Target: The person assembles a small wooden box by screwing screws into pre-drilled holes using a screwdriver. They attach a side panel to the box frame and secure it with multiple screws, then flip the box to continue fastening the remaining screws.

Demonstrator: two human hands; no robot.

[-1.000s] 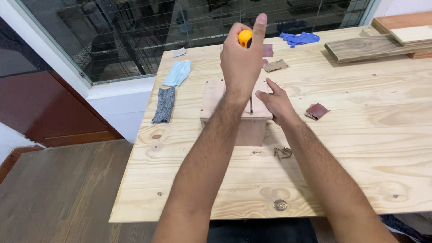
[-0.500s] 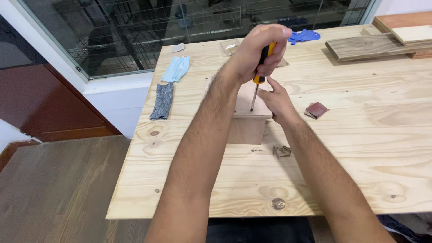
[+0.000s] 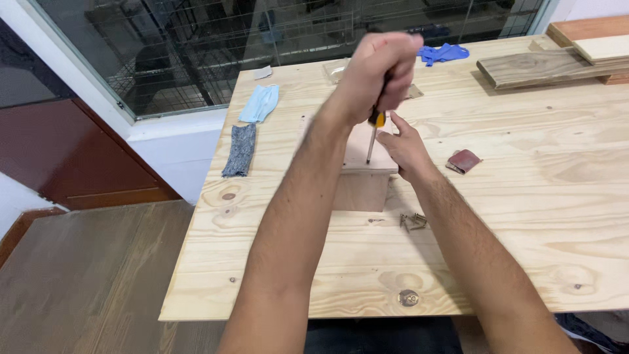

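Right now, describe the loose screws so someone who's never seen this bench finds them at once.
Start at the pale plywood table, then find the small wooden box near its middle where the screwdriver stands. The screws lie in a little pile on the table just off the box's near right corner, beside the right forearm. They are thin dark metal, unlike the reddish sandpaper scrap farther back.

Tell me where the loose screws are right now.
In the head view the loose screws lie in a small pile on the plywood table, just right of the wooden box, beside the right forearm.
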